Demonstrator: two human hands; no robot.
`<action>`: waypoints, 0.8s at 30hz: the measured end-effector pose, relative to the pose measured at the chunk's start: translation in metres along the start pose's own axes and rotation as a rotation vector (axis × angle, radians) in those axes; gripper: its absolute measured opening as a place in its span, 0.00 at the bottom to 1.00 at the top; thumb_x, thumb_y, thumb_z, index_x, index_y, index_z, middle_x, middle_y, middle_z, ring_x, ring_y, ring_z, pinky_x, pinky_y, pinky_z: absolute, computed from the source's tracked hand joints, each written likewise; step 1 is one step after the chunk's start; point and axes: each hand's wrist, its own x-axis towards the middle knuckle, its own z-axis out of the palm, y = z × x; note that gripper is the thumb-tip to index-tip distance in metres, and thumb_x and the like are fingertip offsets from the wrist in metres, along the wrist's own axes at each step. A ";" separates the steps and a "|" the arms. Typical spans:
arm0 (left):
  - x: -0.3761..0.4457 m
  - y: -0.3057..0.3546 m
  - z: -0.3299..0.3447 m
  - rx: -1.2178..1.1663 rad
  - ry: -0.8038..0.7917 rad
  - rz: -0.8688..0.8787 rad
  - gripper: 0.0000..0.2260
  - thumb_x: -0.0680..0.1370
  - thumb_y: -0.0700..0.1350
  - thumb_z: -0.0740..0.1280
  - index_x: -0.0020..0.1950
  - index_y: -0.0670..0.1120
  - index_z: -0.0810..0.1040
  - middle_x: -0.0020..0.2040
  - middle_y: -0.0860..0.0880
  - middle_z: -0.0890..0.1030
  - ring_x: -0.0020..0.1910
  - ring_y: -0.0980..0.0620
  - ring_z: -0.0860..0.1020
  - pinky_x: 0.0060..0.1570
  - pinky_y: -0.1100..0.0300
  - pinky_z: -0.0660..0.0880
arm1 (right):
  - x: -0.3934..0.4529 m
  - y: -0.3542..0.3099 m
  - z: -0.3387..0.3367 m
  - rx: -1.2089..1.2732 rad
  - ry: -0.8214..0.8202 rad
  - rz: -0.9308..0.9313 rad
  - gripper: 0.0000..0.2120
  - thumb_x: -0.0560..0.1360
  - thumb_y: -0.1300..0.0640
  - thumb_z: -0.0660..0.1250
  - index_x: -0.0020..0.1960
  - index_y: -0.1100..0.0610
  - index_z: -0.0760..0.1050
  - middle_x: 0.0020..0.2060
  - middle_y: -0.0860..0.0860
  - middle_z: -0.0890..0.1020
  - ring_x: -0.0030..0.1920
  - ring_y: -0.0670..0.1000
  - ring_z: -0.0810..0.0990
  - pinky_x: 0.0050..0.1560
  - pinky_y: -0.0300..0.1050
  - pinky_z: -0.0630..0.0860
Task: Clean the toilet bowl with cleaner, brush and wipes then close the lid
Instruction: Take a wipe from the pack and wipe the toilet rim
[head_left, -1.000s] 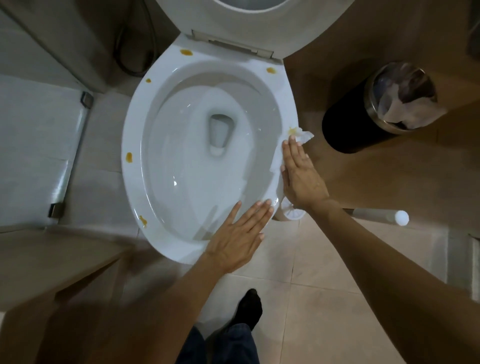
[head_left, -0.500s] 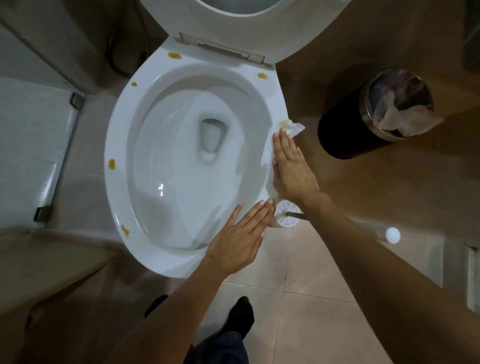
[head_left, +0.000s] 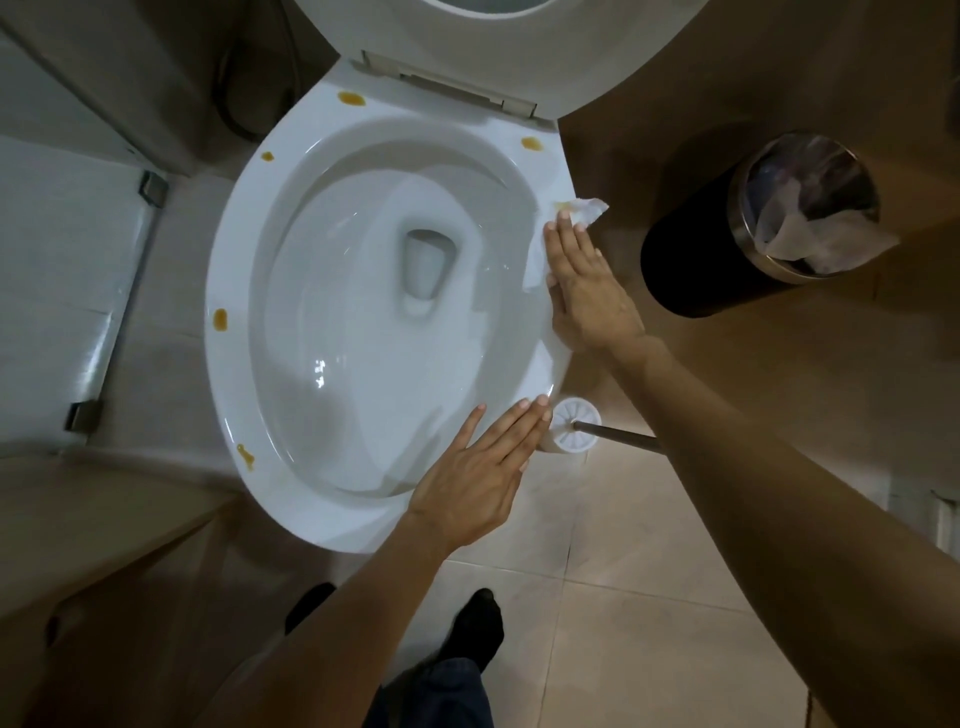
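The right hand (head_left: 587, 283) lies flat on the right side of the toilet bowl's rim (head_left: 228, 270), fingers straight and pressed together, pushing a white wipe (head_left: 584, 210) against the porcelain. The wipe sticks out past the fingertips toward the far right, with a yellow-brown smear on it. The left hand (head_left: 478, 478) rests palm down on the near right part of the rim, fingers straight and slightly spread, holding nothing. More yellow-brown spots (head_left: 221, 318) dot the rim: on the left, near left, far left and far right. The lid (head_left: 493, 47) stands raised at the far end. Just right of the left fingertips, a toilet brush (head_left: 574, 431) lies on the tiled floor (head_left: 597, 623); its handle runs under the right forearm. A dark round bin (head_left: 691, 260) on the right holds what seems to be crumpled wipes, though the lining blurs them.
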 end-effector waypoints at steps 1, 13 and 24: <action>0.000 0.000 0.000 0.000 0.003 -0.001 0.24 0.81 0.45 0.46 0.78 0.44 0.51 0.79 0.49 0.50 0.77 0.54 0.48 0.73 0.47 0.55 | -0.007 0.002 0.002 0.003 -0.007 -0.017 0.27 0.84 0.54 0.47 0.79 0.56 0.41 0.78 0.52 0.43 0.77 0.52 0.40 0.74 0.44 0.40; 0.000 0.001 -0.001 -0.027 -0.015 -0.026 0.25 0.81 0.45 0.49 0.79 0.45 0.51 0.79 0.49 0.50 0.77 0.54 0.48 0.73 0.46 0.55 | 0.013 0.012 -0.023 -0.139 -0.112 -0.111 0.27 0.84 0.56 0.46 0.79 0.56 0.39 0.78 0.51 0.41 0.78 0.51 0.40 0.75 0.47 0.42; 0.000 0.002 -0.003 -0.043 -0.045 -0.032 0.26 0.80 0.46 0.51 0.79 0.46 0.51 0.79 0.49 0.52 0.77 0.53 0.49 0.71 0.47 0.52 | 0.013 0.026 -0.030 -0.152 -0.132 -0.186 0.26 0.84 0.53 0.45 0.78 0.56 0.39 0.78 0.51 0.41 0.78 0.50 0.41 0.75 0.45 0.42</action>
